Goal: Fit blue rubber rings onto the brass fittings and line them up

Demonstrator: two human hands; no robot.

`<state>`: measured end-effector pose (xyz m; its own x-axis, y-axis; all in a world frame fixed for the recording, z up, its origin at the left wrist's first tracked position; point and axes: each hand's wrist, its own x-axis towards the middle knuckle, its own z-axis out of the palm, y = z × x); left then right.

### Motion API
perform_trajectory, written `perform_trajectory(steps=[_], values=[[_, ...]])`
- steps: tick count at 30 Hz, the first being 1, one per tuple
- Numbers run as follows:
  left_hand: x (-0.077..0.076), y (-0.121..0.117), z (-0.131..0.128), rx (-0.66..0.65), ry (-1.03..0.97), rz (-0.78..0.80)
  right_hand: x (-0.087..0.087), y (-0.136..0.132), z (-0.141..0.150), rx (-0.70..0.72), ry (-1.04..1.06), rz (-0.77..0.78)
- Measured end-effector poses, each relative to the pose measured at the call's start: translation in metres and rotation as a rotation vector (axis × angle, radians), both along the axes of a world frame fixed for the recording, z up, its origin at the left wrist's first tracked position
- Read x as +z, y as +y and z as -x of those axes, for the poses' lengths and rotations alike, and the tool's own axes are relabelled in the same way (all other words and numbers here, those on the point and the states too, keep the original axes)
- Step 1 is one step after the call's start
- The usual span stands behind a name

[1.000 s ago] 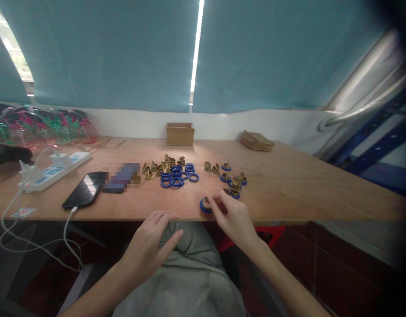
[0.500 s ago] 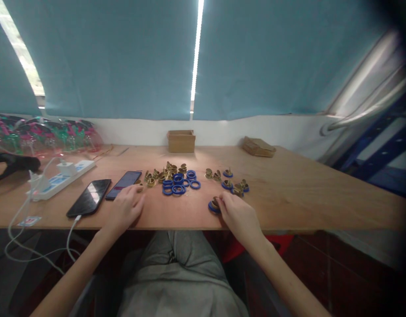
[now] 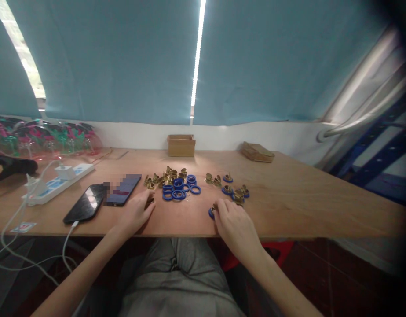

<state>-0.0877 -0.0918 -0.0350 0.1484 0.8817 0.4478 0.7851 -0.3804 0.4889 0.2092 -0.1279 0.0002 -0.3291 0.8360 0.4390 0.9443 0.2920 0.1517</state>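
Note:
My right hand (image 3: 237, 224) is closed around a brass-coloured fitting with a blue ring (image 3: 211, 213) at its base, close to the table's front edge; the fingers hide most of it. My left hand (image 3: 137, 214) rests on the table with curled fingers, and a small brass-coloured fitting (image 3: 150, 200) shows partly between them. Between the hands lie several loose blue rings (image 3: 179, 194), some stacked. Behind them is a cluster of brass-coloured fittings (image 3: 171, 174) with round flaps. Right of these stand two bare fittings (image 3: 217, 180) and several fittings with blue rings (image 3: 228, 189).
On the left lie two phones (image 3: 85, 204) (image 3: 125, 189), a white power strip (image 3: 62, 182) with cables, and a black object (image 3: 14, 166). Bagged bottles (image 3: 44, 137) stand behind. A small cardboard box (image 3: 181, 145) and flattened brown packaging (image 3: 257, 152) sit at the back.
My left hand has moved right, away from the phone and closer to the blue rings. My right hand stays at the ringed fitting, its fingers now covering more of it. The view has tilted slightly.

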Motion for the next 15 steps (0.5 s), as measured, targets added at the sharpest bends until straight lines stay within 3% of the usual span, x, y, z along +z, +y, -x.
perform_trajectory(steps=[5,9,15], values=[[0.004,-0.039,-0.03,-0.213,-0.181,0.102,0.002,-0.009,0.03,0.14,0.052,0.107],[0.002,-0.049,-0.041,-0.209,-0.301,0.11,0.003,0.008,0.057,0.216,0.067,0.206],[0.004,-0.056,-0.037,-0.229,-0.472,0.185,0.005,0.051,0.078,0.197,0.075,0.303]])
